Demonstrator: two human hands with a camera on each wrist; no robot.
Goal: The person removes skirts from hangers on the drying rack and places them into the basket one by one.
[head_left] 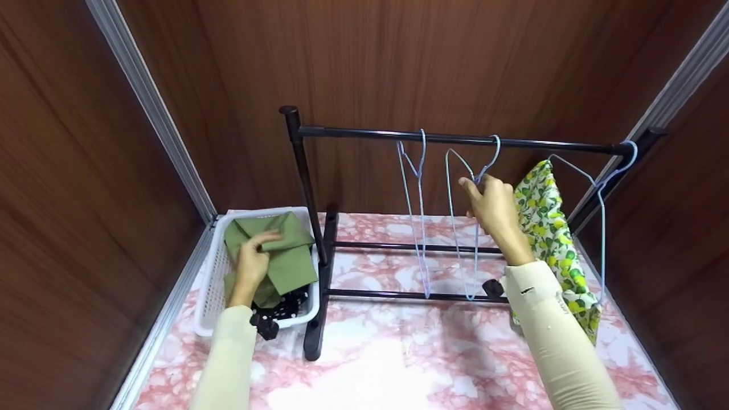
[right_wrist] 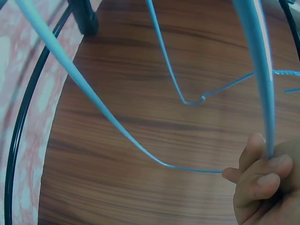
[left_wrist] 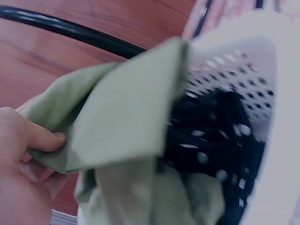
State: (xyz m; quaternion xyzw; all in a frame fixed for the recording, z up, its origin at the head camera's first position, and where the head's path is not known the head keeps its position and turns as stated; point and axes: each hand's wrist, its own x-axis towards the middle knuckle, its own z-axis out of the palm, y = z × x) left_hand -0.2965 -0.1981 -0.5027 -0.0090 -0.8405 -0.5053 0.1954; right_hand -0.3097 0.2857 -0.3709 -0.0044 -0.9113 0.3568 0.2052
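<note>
At the left end of the black metal clothes rack [head_left: 364, 134], just beside its upright, sits a white perforated plastic basket [head_left: 205, 285]. Over the basket, the left hand [head_left: 250, 265] pinches a piece of plain olive-green fabric [head_left: 293, 265], thumb on one face of the fold and fingers behind it. Part of the fabric lies in the basket, next to a black cloth with white dots [left_wrist: 201, 136].

Towards the right half of the rack, below its top bar, the right hand [head_left: 492, 208] grips a light-blue wire hanger [right_wrist: 263, 75] near its neck, fingers curled round it; the hook rests over the bar. Nearer the rack's middle hangs a second blue wire hanger [head_left: 421, 199]. At the rack's right end, a third blue wire hanger [head_left: 602, 228] carries a white cloth with yellow-and-green lemon print [head_left: 547, 228]. Beneath the rack spreads a pink-and-white marbled surface [head_left: 364, 341].
</note>
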